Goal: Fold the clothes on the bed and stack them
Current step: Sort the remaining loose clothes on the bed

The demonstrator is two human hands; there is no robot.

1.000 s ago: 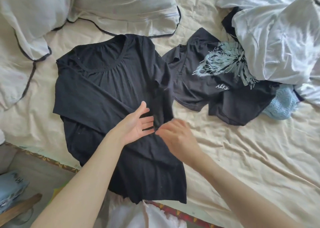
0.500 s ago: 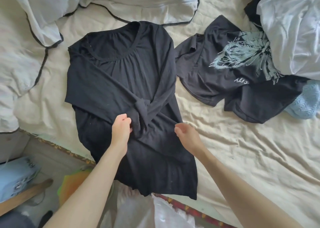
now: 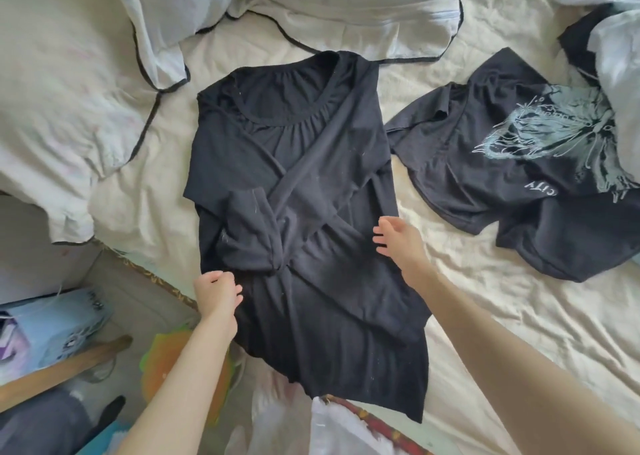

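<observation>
Centre of frame: black long-sleeved top [image 3: 311, 246] lying flat on cream bed sheet [image 3: 485, 316], both sleeves crossed over its front, hem reaching the bed's lower edge; left hand [image 3: 216, 290] at the garment's left side seam, fingers curled and pinching the fabric; right hand [image 3: 398, 243] at its right edge, fingers loosely spread and holding nothing. Right of frame: black printed T-shirt [image 3: 519, 163], crumpled, just beside the top, partly under white garment [image 3: 616, 56] at upper right; pillows [image 3: 311, 4] with dark piping across the upper left
</observation>
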